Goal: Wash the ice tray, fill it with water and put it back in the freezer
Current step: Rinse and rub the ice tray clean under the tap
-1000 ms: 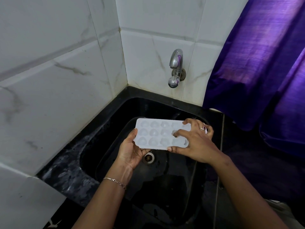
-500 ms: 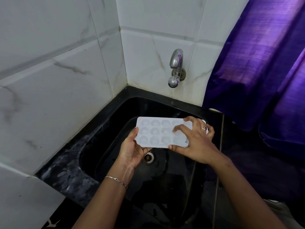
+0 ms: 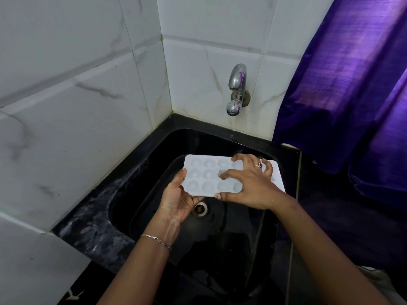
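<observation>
A white ice tray with rounded hollows is held level over the black sink, above the drain. My left hand grips the tray's near left corner from below, thumb on its left edge. My right hand lies over the tray's right half with fingers spread and bent; its fingertips press into the hollows and its thumb sits at the near edge. The tray's right part is hidden under that hand. A chrome tap juts from the tiled wall behind the sink; no water runs from it.
White marbled tiles close in the left and back sides. A purple curtain hangs at the right over the dark counter. The sink's black speckled rim runs along the left.
My right hand's fingers have slid leftward across the hollows. The tray has shifted slightly right and away from me. My left hand keeps its hold.
</observation>
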